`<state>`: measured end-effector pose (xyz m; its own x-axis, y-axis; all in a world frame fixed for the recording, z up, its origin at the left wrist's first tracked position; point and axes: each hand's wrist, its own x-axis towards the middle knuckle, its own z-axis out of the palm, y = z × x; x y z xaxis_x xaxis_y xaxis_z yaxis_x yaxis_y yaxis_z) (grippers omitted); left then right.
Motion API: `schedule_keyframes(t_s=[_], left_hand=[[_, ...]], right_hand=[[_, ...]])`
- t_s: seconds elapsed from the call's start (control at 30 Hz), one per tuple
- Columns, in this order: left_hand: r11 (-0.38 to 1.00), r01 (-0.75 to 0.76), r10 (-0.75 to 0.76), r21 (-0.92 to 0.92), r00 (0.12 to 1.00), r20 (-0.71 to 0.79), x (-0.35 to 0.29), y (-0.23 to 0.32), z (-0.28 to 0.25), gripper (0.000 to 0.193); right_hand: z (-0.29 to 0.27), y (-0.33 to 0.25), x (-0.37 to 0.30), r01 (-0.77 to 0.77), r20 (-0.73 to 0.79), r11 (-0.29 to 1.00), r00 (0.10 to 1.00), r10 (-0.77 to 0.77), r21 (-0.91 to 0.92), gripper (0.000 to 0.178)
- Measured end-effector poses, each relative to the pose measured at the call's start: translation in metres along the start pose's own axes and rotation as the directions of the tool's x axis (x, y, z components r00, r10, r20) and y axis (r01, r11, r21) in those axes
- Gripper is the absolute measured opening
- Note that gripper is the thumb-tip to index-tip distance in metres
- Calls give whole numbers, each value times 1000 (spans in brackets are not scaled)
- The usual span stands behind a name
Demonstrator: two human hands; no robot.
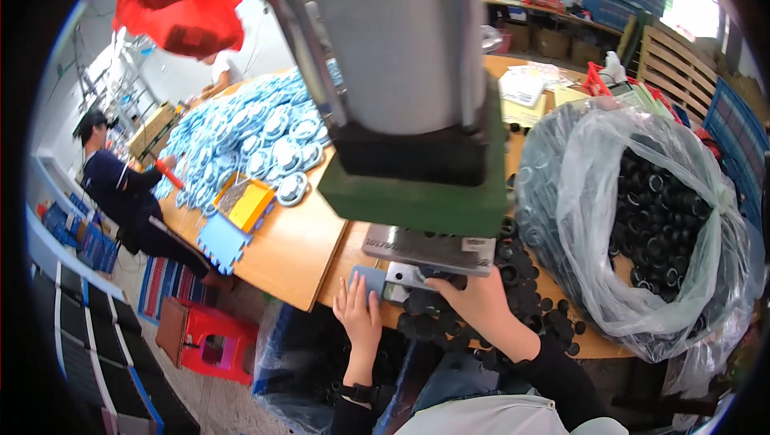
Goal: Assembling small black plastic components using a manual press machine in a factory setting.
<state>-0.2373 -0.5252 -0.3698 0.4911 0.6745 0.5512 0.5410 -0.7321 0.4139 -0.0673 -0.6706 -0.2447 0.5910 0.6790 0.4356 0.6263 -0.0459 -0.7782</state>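
My left hand (358,315) is open, its fingers stretched over the edge of a flat blue-grey pad (369,278) at the front of a press. My right hand (480,300) reaches in under the right end of a steel die block (425,248). Its thumb points left at a small silver fixture (407,275), by a dark piece that I cannot make out. The steel hides most of that hand's other fingers. Above the block sits the press's green head (417,201). Many small black round parts (521,274) lie loose around my right wrist.
A clear plastic bag (573,218) of black rings stands right. Left, a wooden table (293,254) carries a heap of light-blue round pieces (273,134) and a yellow tray (255,206). A lined bin (297,363) and red stool (241,347) stand below. A person (116,170) works far left.
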Motion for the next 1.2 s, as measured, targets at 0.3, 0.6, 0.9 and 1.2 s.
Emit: schedule_keyframes(t_s=[0.3,0.6,0.9,1.2], left_hand=[[998,15,-26,63,985,169,-2,-39,3,28],[997,-75,73,15,993,88,20,16,-15,36],[989,-145,128,21,928,351,15,-26,17,40],[932,-9,-31,-362,994,-103,26,45,-30,37]], right_hand=[[-145,54,-60,-54,-363,967,931,-42,-250,40],[-293,279,-52,-262,-190,646,965,180,-717,41],[-276,290,-31,-374,-369,741,912,182,-558,31],[-277,240,-31,-252,-510,870,860,1,-423,27]])
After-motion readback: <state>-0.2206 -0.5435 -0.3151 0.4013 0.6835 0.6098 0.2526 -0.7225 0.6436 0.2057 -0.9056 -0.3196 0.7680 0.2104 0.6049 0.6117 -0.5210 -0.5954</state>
